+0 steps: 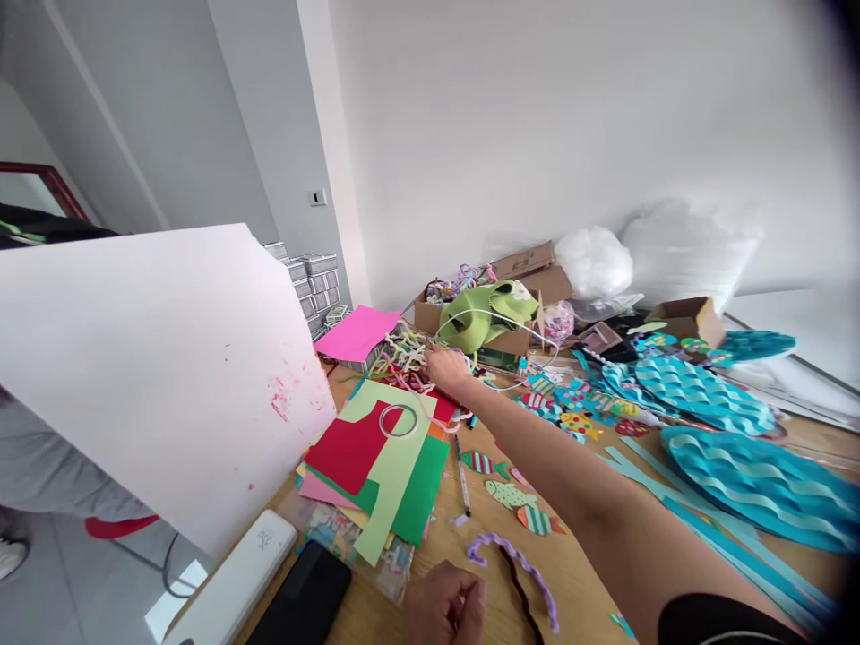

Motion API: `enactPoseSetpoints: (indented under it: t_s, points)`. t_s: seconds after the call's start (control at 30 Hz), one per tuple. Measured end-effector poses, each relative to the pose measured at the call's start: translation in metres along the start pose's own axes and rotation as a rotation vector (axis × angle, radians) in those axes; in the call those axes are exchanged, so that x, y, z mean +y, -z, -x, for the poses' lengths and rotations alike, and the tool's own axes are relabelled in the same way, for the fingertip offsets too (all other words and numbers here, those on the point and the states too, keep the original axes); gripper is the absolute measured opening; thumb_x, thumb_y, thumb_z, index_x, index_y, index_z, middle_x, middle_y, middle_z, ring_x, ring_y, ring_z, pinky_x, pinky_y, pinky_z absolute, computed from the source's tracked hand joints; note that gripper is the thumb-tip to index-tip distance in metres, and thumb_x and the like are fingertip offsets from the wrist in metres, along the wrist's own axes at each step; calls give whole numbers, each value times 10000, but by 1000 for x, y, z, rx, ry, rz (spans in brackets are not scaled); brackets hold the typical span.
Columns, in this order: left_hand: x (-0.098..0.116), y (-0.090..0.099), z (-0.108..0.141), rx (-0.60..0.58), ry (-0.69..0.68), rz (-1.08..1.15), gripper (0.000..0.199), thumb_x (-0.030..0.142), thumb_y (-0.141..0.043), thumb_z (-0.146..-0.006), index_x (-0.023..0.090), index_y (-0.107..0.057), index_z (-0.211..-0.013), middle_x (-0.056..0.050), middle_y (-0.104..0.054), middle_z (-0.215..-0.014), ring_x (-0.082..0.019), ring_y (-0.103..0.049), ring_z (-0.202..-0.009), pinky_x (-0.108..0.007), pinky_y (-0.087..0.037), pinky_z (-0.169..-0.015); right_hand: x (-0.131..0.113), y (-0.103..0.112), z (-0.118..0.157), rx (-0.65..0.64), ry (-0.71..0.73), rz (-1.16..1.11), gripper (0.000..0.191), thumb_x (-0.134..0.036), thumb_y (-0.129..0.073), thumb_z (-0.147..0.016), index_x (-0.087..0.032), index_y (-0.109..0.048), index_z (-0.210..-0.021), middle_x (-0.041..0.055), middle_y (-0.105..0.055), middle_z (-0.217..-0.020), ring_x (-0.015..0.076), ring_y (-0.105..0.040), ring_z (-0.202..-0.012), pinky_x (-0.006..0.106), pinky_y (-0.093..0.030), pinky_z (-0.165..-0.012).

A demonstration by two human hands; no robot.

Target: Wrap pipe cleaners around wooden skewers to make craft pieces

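Observation:
My right hand (449, 367) reaches across the table into a tangled pile of fuzzy pipe cleaners (407, 345), white, yellow and pink. Its fingers are bent closed among the strands; their tips are partly hidden. Low in the view, my left hand (444, 602) rests at the near edge in a loose fist, nothing visible in it. Beside it lie a crinkled purple pipe cleaner (530, 566) and a dark brown one (519, 587). Paper fish (511, 494) and a slim pen (463, 479) lie between the hands. Coloured paper sheets (420, 493) are stacked to the left, with a tape roll (399, 421) on top.
A white board (167, 358) stands upright at left. A black phone (302, 596) and a white device (235, 582) lie near the front edge. Blue wavy-strip ovals (759, 484) cover the right. Behind are a green felt piece (480, 318), cardboard boxes (689, 318) and white bags (692, 255).

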State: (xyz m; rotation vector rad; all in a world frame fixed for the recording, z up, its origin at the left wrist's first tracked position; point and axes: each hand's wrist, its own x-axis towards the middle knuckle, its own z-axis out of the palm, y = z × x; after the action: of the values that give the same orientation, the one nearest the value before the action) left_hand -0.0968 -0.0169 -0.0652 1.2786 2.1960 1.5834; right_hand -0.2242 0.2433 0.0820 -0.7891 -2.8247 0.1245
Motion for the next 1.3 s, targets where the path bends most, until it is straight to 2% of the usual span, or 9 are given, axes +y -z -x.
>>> enactPoseSetpoints:
  t_s: [0.2,0.43,0.6,0.77,0.83,0.93,1.03,1.17,1.3]
  points:
    - [11,6,-2,-26,16,40,371,394,-432,-859,179,-610,-614,-6,-534,-524,-89,-416,-432,-227,-263,-440,11,21,12,136,-19,-276,278,-309,-533,-908,-165,-562,-1144,82,-575,-1168,203,-587,-989,412,-501,-837]
    - [14,6,-3,-30,51,80,435,467,-411,-865,176,-612,-611,-15,-531,-530,-96,-412,-441,-236,-255,-443,12,29,13,153,-48,-788,283,-331,-520,-914,-139,-559,-1117,70,-610,-1061,176,-615,-877,365,-525,-752]
    - [18,12,-5,-21,129,169,462,532,-430,-849,171,-631,-641,-15,-529,-546,-93,-403,-446,-221,-277,-426,4,49,39,92,46,-1140,317,-465,-445,-902,-154,-504,-903,42,-653,-827,130,-625,-706,278,-502,-662]
    - [36,33,-10,16,296,422,425,537,-505,-821,149,-664,-753,-55,-641,-686,-92,-474,-481,-201,-377,-432,9,77,120,-94,174,-1324,398,-558,-588,-774,-188,-448,-813,41,-671,-728,157,-636,-652,275,-482,-590]
    - [52,45,-15,9,323,579,406,521,-546,-804,147,-679,-889,-95,-684,-832,-120,-550,-556,-198,-396,-406,14,82,163,-275,215,-1418,353,-499,-609,-795,-179,-465,-835,48,-680,-734,150,-642,-650,267,-471,-600]
    - [80,65,-27,48,277,852,458,456,-600,-800,169,-609,-1157,-146,-673,-1071,-193,-647,-831,-291,-527,-691,19,84,229,-503,184,-1471,276,-420,-598,-840,-166,-488,-838,56,-682,-776,141,-650,-635,250,-454,-580]
    - [105,80,-40,114,236,1167,487,487,-632,-765,176,-619,-1139,-147,-642,-1165,-255,-618,-1018,-418,-475,-907,21,85,288,-651,73,-1426,310,-458,-591,-834,-161,-503,-837,29,-637,-712,115,-591,-559,247,-445,-546]
    - [125,87,-49,31,263,1371,325,393,-598,-828,134,-677,-1009,-128,-690,-1054,-244,-606,-1063,-414,-402,-999,26,86,346,-610,-103,-1283,368,-515,-568,-830,-150,-535,-797,-56,-439,-563,64,-391,-486,182,-296,-455]
    - [139,86,-45,-45,429,1541,291,370,-515,-887,132,-682,-875,-70,-697,-816,-189,-654,-867,-391,-481,-892,31,88,384,-489,-241,-1197,459,-593,-500,-833,-144,-585,-791,-86,-268,-526,67,-216,-473,209,-158,-436]
